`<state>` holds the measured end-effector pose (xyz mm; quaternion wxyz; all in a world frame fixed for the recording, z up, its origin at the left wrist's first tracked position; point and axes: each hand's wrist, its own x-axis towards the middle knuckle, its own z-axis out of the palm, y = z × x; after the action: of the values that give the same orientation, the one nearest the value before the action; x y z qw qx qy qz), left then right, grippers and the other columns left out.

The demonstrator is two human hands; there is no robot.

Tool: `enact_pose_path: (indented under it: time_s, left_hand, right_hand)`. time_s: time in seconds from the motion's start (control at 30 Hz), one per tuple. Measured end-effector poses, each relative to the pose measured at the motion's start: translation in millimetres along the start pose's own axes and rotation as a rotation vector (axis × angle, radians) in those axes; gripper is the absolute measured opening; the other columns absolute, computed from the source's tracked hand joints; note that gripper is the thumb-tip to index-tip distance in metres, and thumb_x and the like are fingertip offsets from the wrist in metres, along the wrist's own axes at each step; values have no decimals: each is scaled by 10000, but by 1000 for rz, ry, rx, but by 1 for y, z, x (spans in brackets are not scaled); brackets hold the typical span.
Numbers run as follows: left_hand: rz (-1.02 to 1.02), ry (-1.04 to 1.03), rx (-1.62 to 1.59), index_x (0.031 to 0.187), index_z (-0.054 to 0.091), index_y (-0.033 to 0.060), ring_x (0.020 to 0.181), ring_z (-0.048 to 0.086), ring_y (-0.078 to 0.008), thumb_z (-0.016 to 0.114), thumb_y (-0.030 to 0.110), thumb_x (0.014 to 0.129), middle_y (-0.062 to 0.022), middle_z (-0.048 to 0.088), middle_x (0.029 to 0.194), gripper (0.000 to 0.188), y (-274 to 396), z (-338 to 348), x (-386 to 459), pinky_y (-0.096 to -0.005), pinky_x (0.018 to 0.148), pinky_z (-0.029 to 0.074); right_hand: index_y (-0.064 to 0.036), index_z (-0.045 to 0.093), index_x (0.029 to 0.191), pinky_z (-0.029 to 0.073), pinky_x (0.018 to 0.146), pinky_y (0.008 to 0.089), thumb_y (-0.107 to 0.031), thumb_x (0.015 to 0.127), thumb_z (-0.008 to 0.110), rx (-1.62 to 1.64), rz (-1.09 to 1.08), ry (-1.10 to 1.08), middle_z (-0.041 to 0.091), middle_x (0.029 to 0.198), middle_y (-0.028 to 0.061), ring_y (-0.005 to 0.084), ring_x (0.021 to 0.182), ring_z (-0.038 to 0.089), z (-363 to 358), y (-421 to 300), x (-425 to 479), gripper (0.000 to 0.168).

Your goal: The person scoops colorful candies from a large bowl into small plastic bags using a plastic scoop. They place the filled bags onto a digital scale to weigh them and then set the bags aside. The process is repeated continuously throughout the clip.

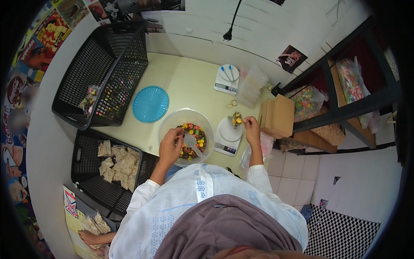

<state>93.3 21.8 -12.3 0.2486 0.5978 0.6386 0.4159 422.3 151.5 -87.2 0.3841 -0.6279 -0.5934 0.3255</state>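
Observation:
My left hand (170, 146) is over the left side of a clear plastic tub (211, 137) that holds colourful candies (198, 133) and a translucent scoop (196, 151); its fingertips are bent, and whether they hold a candy I cannot tell. In my right hand (252, 128) is a small clear bag of candies (236, 119), pinched by its edge above the round plate of a white kitchen scale (230, 130). A blue lid (150, 104) lies on the table left of the tub.
A second scale (226, 79) bears two blue-tipped tools. Near it lie empty plastic bags (253, 86) and rubber bands (231, 104). Cardboard boxes (277, 116) and a shelf rack stand right. Black baskets (129, 81) with bagged goods stand left. Another person's hand (89, 237) touches packets at lower left.

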Motion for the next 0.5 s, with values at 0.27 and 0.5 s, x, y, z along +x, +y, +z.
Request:
enact_pose_path:
  time_s: [0.27,0.5]
  left_hand:
    - [203,6,-30,1341,508,25,1144,547,-380,787,171,783,-178,581,1226,640,53,-8,19,-423,982,443]
    - [-49,-201,-80,1412,398,10,1152,603,-418,844,287,730,-257,602,1249,861,58,-11,15,-441,925,503]
  right_hand:
    - [3,627,939,478,722,266,-86,955,629,366,-162,-274,628,862,25,103,816,589,-5,-142,-33,91]
    - [-2,623,963,500,738,249,-114,989,607,468,-13,-571,627,900,23,90,826,613,42,-169,-70,117]
